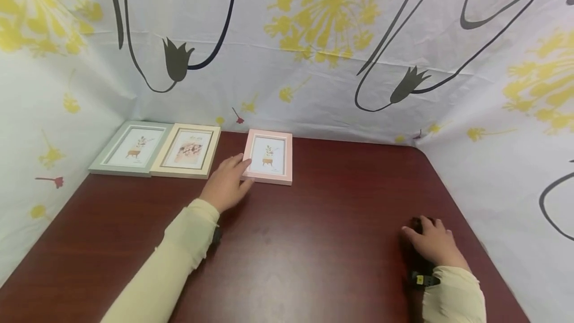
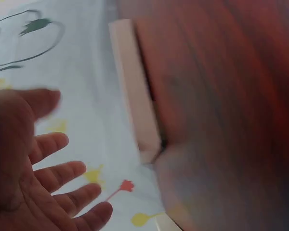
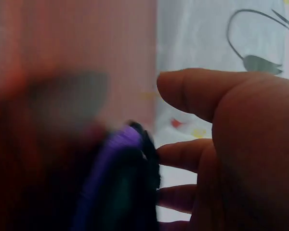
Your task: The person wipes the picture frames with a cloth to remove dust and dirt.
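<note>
My left hand [image 1: 226,183] is over the lower left edge of a pink picture frame [image 1: 289,163], its fingers spread. The left wrist view shows that hand [image 2: 19,163] with nothing in it, apart from the frame's pale edge [image 2: 137,91]. At the right of the table, my right hand [image 1: 437,243] is over a dark object [image 1: 417,224] mostly hidden under it. In the right wrist view this object has a purple band [image 3: 111,154]; the thumb stands off it, fingertips are close to its side. Its kind is too blurred to tell.
A grey-green picture frame [image 1: 145,127] and a cream picture frame [image 1: 215,146] lie side by side at the table's back left. The dark red table [image 1: 314,253] meets a flower-printed cloth [image 1: 314,98] at the back and sides.
</note>
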